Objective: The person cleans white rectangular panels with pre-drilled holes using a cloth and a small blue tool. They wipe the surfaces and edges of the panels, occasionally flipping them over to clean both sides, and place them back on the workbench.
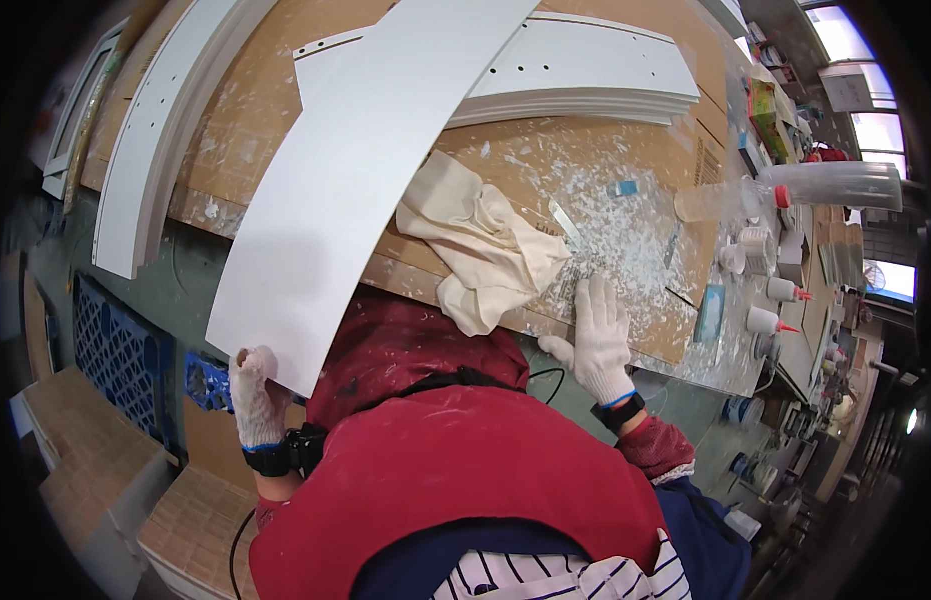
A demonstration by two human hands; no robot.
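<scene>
A long white panel (326,190) lies slantwise over the bench, its near end jutting past the front edge. My left hand (258,395), in a white knit glove, closes on that end's corner. My right hand (599,335), also gloved, rests with fingers stretched out flat on the cardboard cover (676,335) by the bench's front edge. White flakes and scrapings (626,250) are scattered around its fingertips. Between the panel and my right hand lies a crumpled cream cloth (476,235). A thin metal blade-like strip (564,222) is just beyond the cloth.
Stacked white panels (576,75) lie at the back, and more (146,150) at the left. A clear bottle (726,200) with a red cap, white glue bottles (771,321) and a blue piece (623,188) are on the right. A blue plastic pallet (121,340) stands at lower left.
</scene>
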